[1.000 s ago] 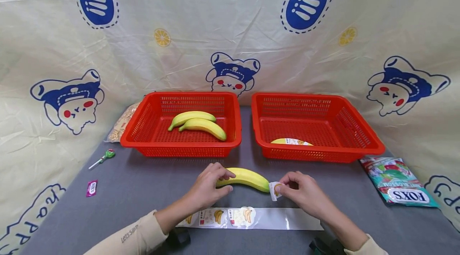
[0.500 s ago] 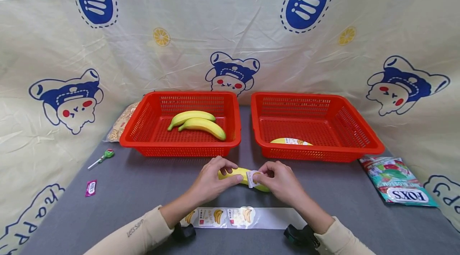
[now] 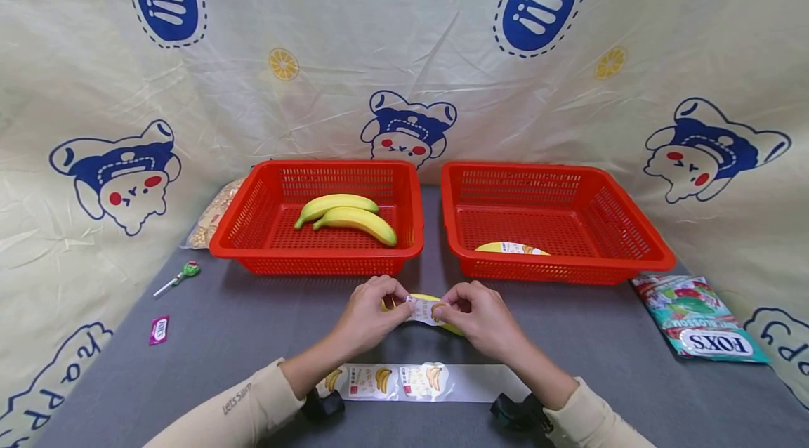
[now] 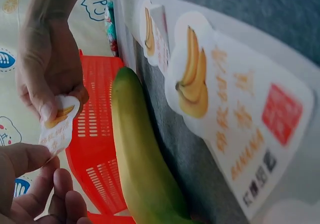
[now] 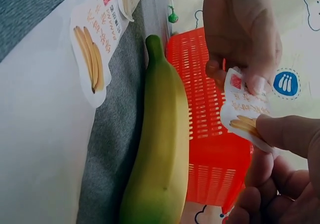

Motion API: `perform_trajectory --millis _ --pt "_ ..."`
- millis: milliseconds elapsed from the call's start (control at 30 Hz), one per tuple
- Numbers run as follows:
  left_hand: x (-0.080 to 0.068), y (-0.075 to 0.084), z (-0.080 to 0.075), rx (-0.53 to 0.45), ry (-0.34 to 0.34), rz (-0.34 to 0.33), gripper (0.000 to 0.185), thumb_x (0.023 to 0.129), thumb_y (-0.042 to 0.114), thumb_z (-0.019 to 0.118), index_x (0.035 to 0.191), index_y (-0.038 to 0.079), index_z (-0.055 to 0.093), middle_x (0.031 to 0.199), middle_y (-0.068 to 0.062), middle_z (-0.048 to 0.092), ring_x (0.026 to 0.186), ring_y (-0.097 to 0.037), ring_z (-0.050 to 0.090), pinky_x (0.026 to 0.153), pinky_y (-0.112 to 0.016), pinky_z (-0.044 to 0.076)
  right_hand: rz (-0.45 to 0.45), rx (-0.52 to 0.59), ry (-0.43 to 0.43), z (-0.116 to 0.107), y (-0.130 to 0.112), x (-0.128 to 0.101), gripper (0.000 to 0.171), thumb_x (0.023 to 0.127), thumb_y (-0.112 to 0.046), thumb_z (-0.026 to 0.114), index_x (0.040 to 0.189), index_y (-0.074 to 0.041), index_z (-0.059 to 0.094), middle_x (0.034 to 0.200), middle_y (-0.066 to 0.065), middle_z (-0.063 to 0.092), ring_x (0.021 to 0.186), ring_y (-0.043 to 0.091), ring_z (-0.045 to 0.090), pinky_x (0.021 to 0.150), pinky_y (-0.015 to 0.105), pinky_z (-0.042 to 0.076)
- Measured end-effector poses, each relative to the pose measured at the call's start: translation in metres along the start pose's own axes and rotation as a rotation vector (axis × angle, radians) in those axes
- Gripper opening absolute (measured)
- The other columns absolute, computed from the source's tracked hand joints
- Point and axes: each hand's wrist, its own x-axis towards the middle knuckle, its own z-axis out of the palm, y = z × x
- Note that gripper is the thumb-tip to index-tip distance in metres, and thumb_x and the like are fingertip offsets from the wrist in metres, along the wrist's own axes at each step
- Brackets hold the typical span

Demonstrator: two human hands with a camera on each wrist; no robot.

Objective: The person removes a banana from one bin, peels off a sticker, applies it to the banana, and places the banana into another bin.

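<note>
A yellow banana (image 3: 425, 298) lies on the grey table in front of the two red baskets, mostly hidden by my hands in the head view. It shows full length in the left wrist view (image 4: 142, 169) and the right wrist view (image 5: 160, 144). Just above it, both hands hold a small white banana sticker (image 3: 422, 310). My left hand (image 3: 395, 300) pinches its left edge and my right hand (image 3: 445, 309) pinches its right edge. The wrist views show the sticker (image 4: 59, 124) (image 5: 245, 114) lifted clear of the peel. A backing strip (image 3: 411, 383) with more stickers lies nearer to me.
The left red basket (image 3: 316, 262) holds two bananas (image 3: 346, 215). The right red basket (image 3: 569, 269) holds one stickered banana (image 3: 510, 248). A FOXS candy bag (image 3: 698, 328) lies at the right; a lollipop (image 3: 180, 276), a small pink packet (image 3: 159, 330) and a snack bag (image 3: 215, 216) lie at the left.
My right hand brought the sticker from the banana's right end to over its middle. My left hand left the banana and took the sticker's other edge. The hands drew close together.
</note>
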Motion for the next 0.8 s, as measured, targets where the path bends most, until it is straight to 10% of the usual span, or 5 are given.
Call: perform_trajectory --millis 800 --pt "0.021 -0.024 0.003 0.173 -0.119 -0.008 0.011 0.079 0.021 0.070 0.071 0.016 0.066 0.076 0.003 0.060 0.079 -0.012 0.049 0.070 -0.027 0.036 0.201 0.045 -0.271 0.008 0.018 0.038 0.017 0.080 -0.019 0.073 0.076 -0.005 0.065 0.068 0.001 0.058 0.063 0.013 0.045 0.055 0.025 0.033"
